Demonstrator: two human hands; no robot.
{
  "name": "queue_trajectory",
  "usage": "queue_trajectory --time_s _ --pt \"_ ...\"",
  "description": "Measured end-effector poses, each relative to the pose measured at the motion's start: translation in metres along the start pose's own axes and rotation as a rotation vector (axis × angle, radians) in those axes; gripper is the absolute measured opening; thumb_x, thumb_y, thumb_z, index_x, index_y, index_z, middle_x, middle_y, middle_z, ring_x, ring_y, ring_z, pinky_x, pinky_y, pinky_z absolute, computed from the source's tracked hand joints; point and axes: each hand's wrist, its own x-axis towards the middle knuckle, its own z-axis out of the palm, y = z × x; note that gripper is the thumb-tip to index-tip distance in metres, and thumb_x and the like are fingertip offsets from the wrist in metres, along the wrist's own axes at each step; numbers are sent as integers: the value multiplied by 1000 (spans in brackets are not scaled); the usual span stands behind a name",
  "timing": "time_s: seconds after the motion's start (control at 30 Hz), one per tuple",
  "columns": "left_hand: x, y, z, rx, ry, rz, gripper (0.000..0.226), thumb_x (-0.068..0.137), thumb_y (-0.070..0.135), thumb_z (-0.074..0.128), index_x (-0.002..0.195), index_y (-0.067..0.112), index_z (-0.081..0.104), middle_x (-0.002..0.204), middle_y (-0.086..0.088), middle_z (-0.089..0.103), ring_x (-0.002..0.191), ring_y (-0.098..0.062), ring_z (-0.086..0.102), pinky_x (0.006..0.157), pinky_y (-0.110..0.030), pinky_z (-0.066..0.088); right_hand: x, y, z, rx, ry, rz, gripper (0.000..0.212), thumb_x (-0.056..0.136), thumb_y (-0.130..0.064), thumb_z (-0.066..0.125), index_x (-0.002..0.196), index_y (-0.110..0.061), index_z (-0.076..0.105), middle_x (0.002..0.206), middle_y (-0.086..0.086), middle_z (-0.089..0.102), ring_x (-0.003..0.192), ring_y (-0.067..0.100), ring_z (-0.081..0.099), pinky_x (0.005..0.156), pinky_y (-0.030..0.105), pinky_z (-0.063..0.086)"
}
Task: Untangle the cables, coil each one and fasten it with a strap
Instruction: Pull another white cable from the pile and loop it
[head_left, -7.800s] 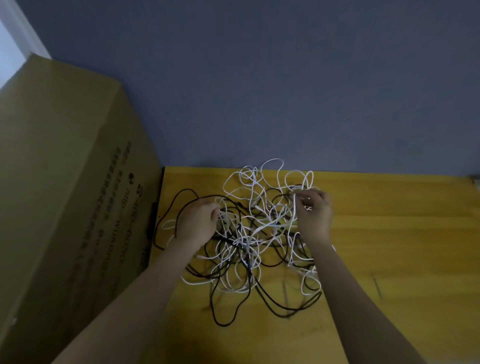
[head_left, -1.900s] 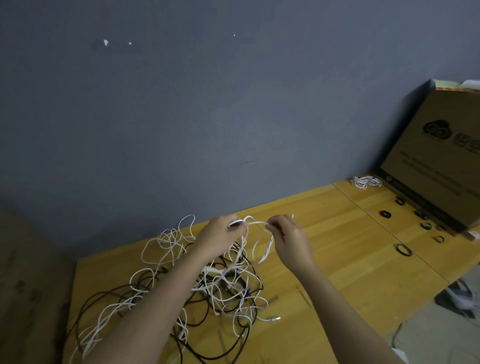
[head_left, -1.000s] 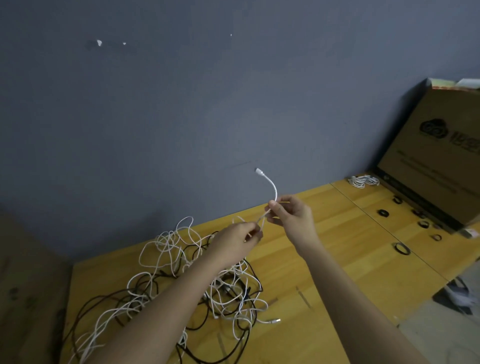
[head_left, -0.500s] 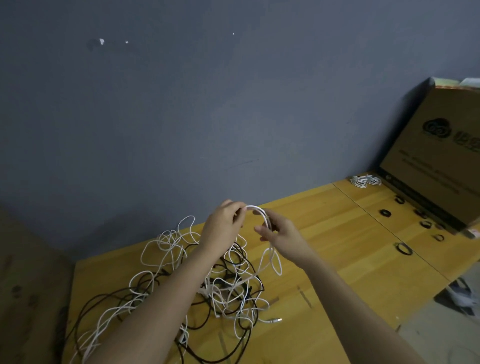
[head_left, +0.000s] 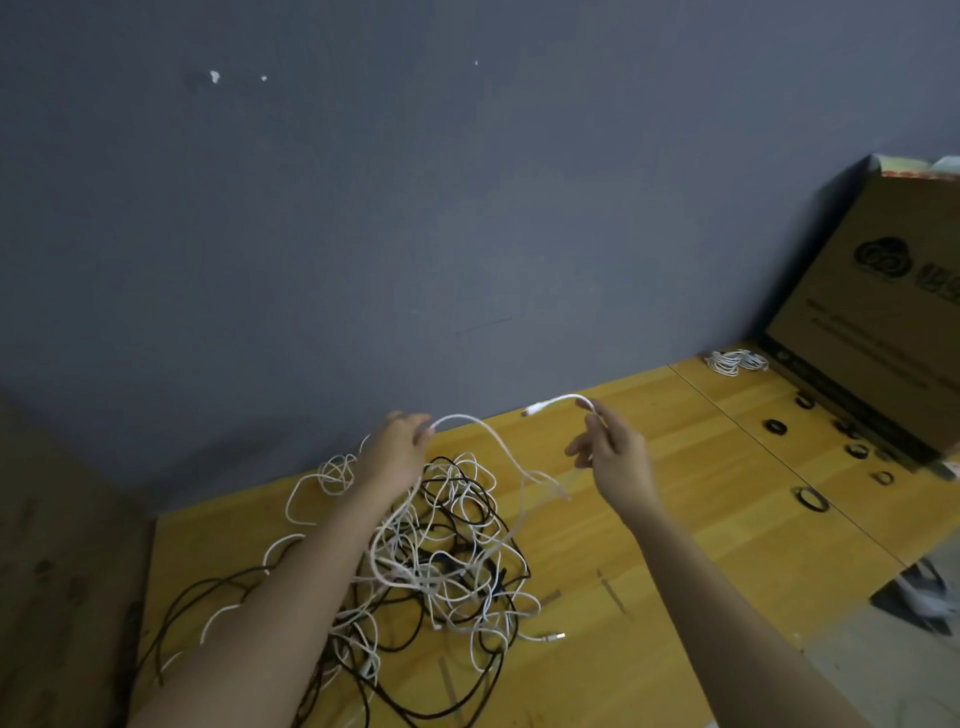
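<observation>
Yellow wooden surface (head_left: 675, 519) under tangled cables (head_left: 441, 561). Left hand (head_left: 397, 449) and right hand (head_left: 610, 449) raised apart, each grip pinching one white cable (head_left: 498, 441) strung between, plug end free.

Both hands (head_left: 397, 449) (head_left: 615, 457) pinch white cable (head_left: 488, 428) above tangle (head_left: 441, 561).

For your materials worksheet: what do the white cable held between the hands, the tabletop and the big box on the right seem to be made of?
White cable: probably plastic-sheathed, smooth; it droops in soft curves between the left hand and right hand.
Tabletop: wood, likely varnished; yellow planks with visible seams and grain.
Box: cardboard, matt brown with dark printing.
</observation>
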Motion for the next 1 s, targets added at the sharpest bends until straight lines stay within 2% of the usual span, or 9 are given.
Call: queue_trajectory --time_s 0.1,0.23,0.3,0.37,0.5,0.63,0.77,0.83,1.0 --pt "-12 34 5 -69 -26 230 41 104 31 32 138 13 48 140 -4 47 128 -17 44 106 -29 32 0 -10 15 -49 -136 -78 22 102 -15 41 110 -23 61 62 -4 65 55 11 49 60 33 44" --pt "-13 63 5 -78 -157 448 41 101 36 40 135 15 52 134 -3 56 125 -17 49 107 -29 33 -1 -16 24 -134 -263 -179 26 101 -16 46 95 -38 60 64 -7 66 54 10 49 57 36 43" --pt "-12 64 5 8 -230 424 26 100 37 44 115 21 58 104 3 68 101 -20 61 89 -37 47 -2 -19 24 -152 -272 -195 22 100 -18 48 92 -34 61 65 -7 66 56 10 53 58 36 45" --pt "-11 61 5 -4 -199 373 21 102 33 39 91 22 53 73 7 62 75 -18 62 71 -37 49 -4 -21 23 -162 -259 -207 13 98 -21 52 92 -27 61 66 -6 66 58 6 56 60 33 46" --pt "-13 63 3 -170 -125 374 26 102 25 37 81 23 51 58 6 53 52 -10 49 62 -32 44 -6 -14 20 -97 -235 -209 17 95 -16 58 110 -25 55 76 -3 68 74 6 65 69 17 48" --pt "-8 69 -7 -451 -10 320 30 103 20 37 77 25 52 53 9 46 46 0 39 54 -21 35 -8 18 15 -173 -236 -97 36 92 -15 62 125 -27 51 90 -5 69 93 5 64 84 23 49" --pt "2 64 -17 -609 117 263 31 103 19 37 77 26 50 49 15 51 48 -1 40 59 -29 36 -18 57 8 -646 -334 -68 38 95 -20 55 132 -26 50 104 -1 67 103 21 59 81 34 47" --pt "5 64 -19 -583 99 284 30 103 19 37 77 26 51 50 16 53 50 -2 44 63 -31 39 -23 61 12 -655 -357 -72 31 96 -23 54 127 -22 56 104 1 66 100 22 59 78 33 45" --pt "12 65 -28 -792 213 178 30 104 18 38 77 23 51 50 15 54 51 -1 47 57 -22 37 -17 62 11 -735 -126 -108 23 99 -25 48 109 -15 65 102 8 64 92 31 59 67 37 44"
